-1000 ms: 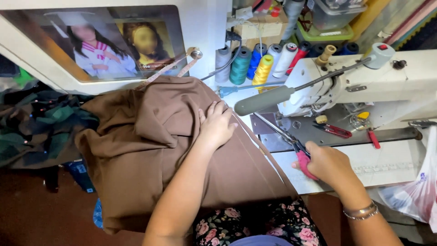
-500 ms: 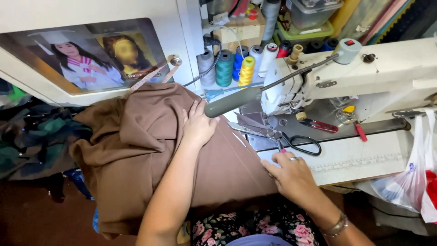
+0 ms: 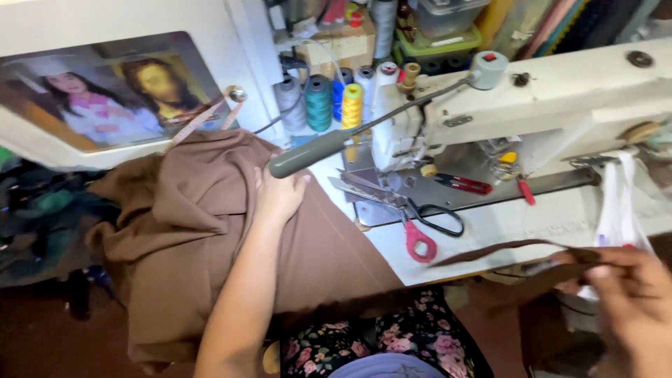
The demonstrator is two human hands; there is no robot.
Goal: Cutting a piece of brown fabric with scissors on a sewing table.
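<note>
My left hand [image 3: 278, 196] lies flat, fingers spread, on the soft brown cloth [image 3: 189, 245] that is bunched in folds over the worktop's [image 3: 532, 224] left edge. My right hand [image 3: 630, 308], blurred, pinches a thin brown strip [image 3: 504, 250] at the lower right. Scissors [image 3: 413, 217] with red and black handles rest beside the white sewing machine [image 3: 560, 105].

Thread spools [image 3: 334, 101] stand behind a white sewing machine [image 3: 553, 105], red-handled scissors [image 3: 409, 217] lying on its table [image 3: 518, 224].
</note>
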